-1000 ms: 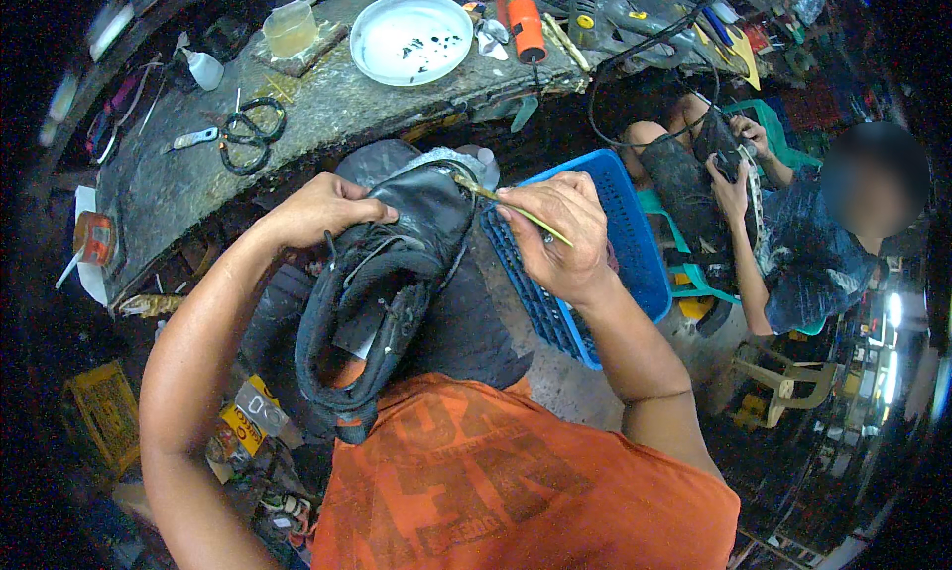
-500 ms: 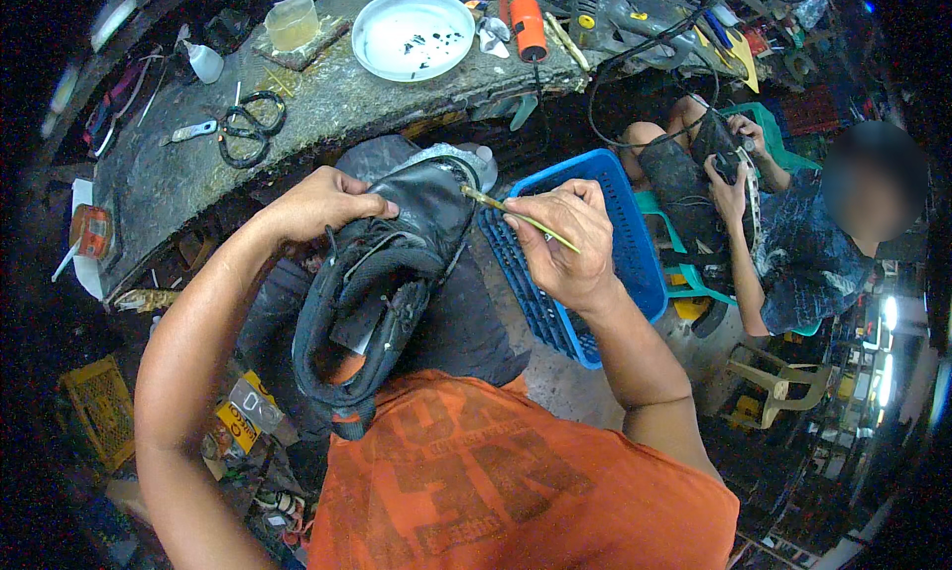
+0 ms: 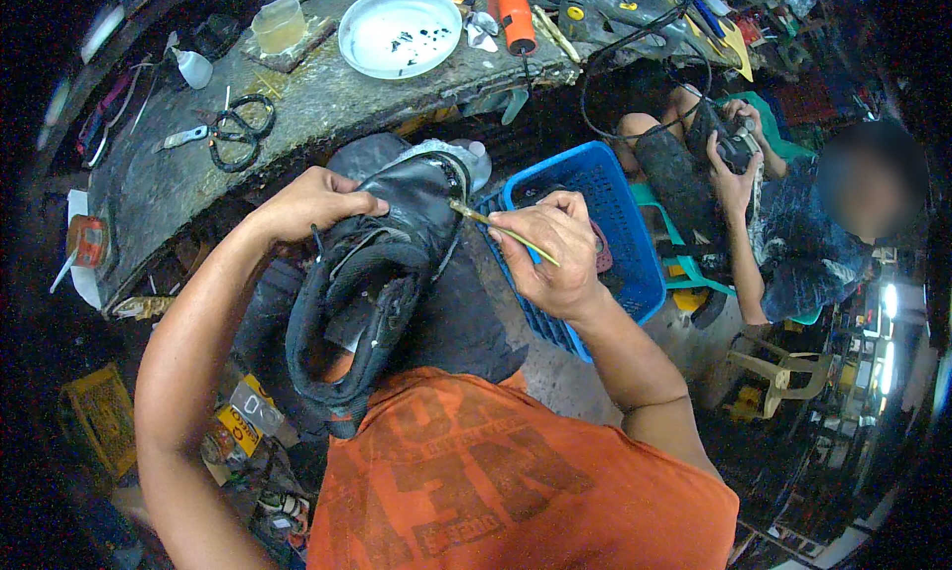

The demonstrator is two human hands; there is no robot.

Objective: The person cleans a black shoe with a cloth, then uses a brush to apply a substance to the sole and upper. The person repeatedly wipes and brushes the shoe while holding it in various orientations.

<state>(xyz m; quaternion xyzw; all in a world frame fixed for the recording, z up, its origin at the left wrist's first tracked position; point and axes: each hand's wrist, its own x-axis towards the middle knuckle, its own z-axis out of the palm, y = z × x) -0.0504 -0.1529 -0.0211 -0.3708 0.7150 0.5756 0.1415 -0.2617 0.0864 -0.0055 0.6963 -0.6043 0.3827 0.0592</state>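
Observation:
A black leather shoe (image 3: 412, 201) rests on my lap, its toe pointing away from me and its padded collar toward my orange shirt. My left hand (image 3: 317, 203) grips the shoe's left side, thumb pressed on the upper. Pinched in my right hand (image 3: 555, 253) is a thin paintbrush (image 3: 496, 229) with a yellowish-green handle. The bristles meet the shoe's right edge near the toe, where upper and sole join. Clear plastic (image 3: 476, 169) shows beyond the toe.
On the worn bench (image 3: 307, 114) lie scissors (image 3: 238, 134), a white plate (image 3: 399, 33) with black specks, a tub (image 3: 278, 27) and an orange power tool (image 3: 516, 23). A blue basket (image 3: 654, 273) stands at my right. Beyond it, a seated co-worker (image 3: 793, 213) handles another shoe.
The brush tip has slid down along the shoe's right edge, away from the toe, with my right hand following. My left hand keeps its grip. The co-worker's hands have shifted on their shoe.

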